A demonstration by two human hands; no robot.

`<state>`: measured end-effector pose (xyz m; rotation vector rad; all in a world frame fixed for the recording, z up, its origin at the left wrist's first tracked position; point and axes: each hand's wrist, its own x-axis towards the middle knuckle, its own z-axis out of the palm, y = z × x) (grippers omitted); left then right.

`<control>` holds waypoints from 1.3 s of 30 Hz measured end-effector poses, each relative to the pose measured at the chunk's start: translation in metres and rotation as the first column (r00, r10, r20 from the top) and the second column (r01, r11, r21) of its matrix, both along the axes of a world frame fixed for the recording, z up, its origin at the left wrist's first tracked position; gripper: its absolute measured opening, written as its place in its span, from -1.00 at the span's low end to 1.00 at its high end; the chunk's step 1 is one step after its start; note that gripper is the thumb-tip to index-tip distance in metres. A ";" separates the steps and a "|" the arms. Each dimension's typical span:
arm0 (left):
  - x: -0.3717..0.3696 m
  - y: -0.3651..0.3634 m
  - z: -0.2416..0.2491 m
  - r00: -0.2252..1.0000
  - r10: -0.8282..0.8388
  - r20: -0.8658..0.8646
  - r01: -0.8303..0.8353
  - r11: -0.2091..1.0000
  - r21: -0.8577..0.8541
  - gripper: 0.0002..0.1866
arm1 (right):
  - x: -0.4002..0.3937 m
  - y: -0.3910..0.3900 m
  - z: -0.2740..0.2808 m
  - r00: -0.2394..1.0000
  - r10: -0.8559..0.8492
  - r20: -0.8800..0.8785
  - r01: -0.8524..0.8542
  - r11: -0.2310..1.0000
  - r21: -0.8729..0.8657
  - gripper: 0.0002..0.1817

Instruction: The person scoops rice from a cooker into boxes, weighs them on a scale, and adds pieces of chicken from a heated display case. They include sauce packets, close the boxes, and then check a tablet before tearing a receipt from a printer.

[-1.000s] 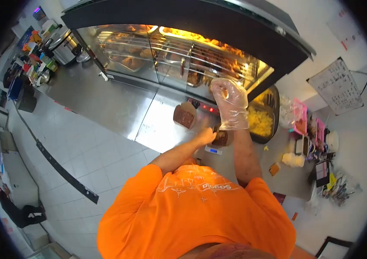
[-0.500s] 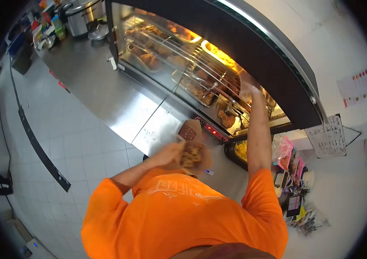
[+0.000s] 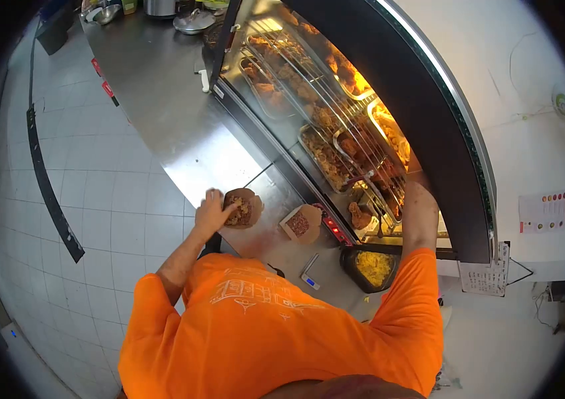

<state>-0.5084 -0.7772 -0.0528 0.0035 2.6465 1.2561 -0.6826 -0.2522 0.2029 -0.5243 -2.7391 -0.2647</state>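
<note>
My left hand (image 3: 212,211) is at the left side of an open cardboard box (image 3: 256,211) with brown food in it, on the steel counter. Its thumb reaches to the box's rim and its fingers are spread. A second open box (image 3: 301,225) with reddish grains stands to the right. My right forearm (image 3: 421,216) reaches into the lit glass food cabinet (image 3: 256,126); the black top frame hides the hand and anything in it. Near that arm, inside the cabinet, lie a fried chicken piece (image 3: 360,217) and a tray of food (image 3: 322,158).
A black container of yellow food (image 3: 374,267) stands below the cabinet's front corner. Beside it on the counter is a small scale (image 3: 310,272). A white-handled utensil (image 3: 204,80) and a metal lid (image 3: 193,22) are farther back.
My left hand has moved left with the brown-food box, now on the counter, and its fingers have opened. My right hand has gone out of sight behind the frame. The view has shifted.
</note>
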 end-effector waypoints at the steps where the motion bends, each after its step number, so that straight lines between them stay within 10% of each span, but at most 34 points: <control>1: 0.002 0.008 0.035 0.981 0.036 -0.189 -0.045 0.998 -0.044 -0.52 | 0.000 0.001 0.000 1.000 -0.003 -0.001 0.003 1.000 -0.008 -0.65; 6: 0.005 0.095 0.065 0.757 -0.417 -0.503 0.518 0.852 0.073 -0.50 | -0.006 0.006 0.006 1.000 -0.009 0.005 0.009 0.999 -0.041 -0.67; 12: -0.026 0.200 -0.015 0.829 -0.541 0.144 0.545 0.838 0.011 -0.40 | 0.007 0.010 0.018 0.999 0.031 -0.009 -0.032 0.997 -0.069 -0.69; 17: -0.037 0.216 -0.126 0.785 -0.618 -0.042 0.619 0.782 0.067 -0.61 | 0.014 0.020 0.024 0.993 0.116 -0.030 -0.117 0.992 -0.055 -0.70; 27: 0.083 0.308 -0.014 0.729 -0.680 -0.083 0.685 0.720 0.116 -0.54 | 0.048 0.016 0.016 0.979 0.146 -0.141 -0.196 0.861 -0.469 -0.73; 33: 0.125 0.333 -0.070 0.716 -0.698 0.006 0.691 0.710 0.135 -0.56 | 0.063 0.018 -0.005 0.943 -0.030 -0.331 -0.317 0.219 -0.923 -0.74; 39: 0.139 0.330 -0.061 0.761 -0.626 0.172 0.619 0.779 0.098 -0.48 | 0.094 0.023 -0.034 0.924 -0.213 -0.317 -0.379 -0.608 -0.698 -0.75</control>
